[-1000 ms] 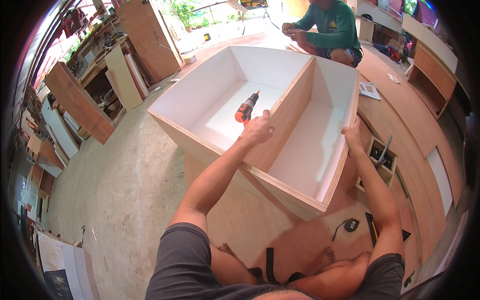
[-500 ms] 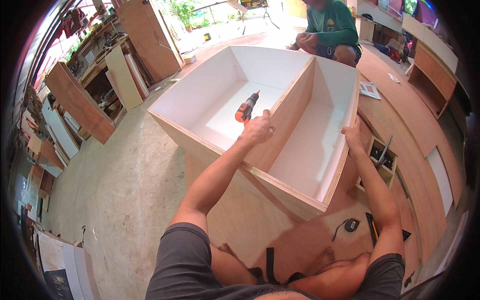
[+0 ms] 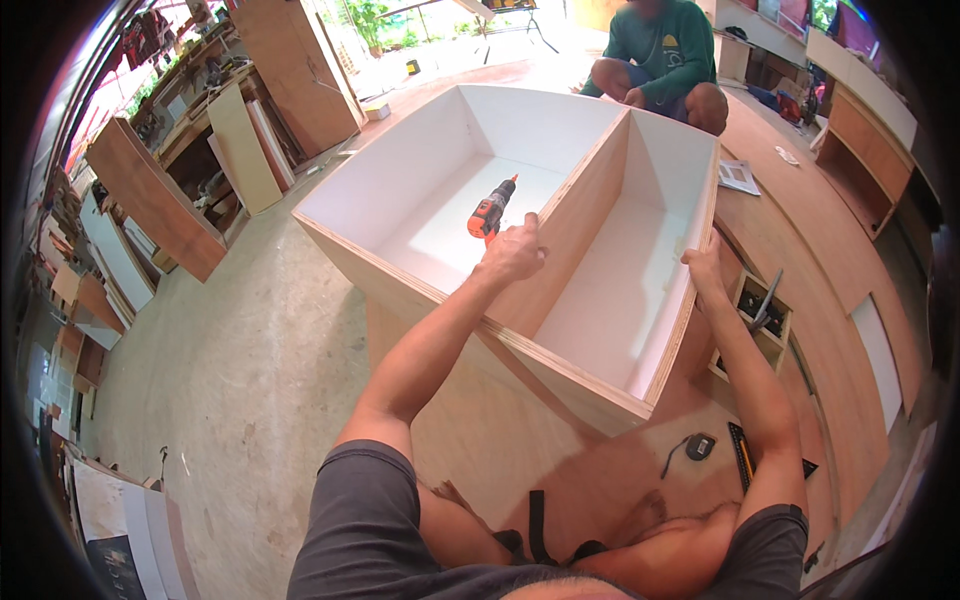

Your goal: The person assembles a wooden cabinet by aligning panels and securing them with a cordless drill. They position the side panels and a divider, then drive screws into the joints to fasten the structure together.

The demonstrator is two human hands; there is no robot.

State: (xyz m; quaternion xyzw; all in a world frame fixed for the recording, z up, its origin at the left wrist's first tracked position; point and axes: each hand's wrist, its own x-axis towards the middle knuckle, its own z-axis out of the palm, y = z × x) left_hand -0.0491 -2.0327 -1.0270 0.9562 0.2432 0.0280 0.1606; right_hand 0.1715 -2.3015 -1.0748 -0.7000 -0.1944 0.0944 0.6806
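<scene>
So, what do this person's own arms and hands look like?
The left hand and right hand are ungloved, and no watch or cable shows on either forearm. Plain dark grey short sleeves end above the elbows, with a stitched hem.

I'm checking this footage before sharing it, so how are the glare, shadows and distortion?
Head view: glare washes out the top around the plants; head view: a shadow darkens the plywood by the box; head view: the boards at right bend toward the dark rim; head view: the drill, left hand and right hand look clear enough to make out.
</scene>
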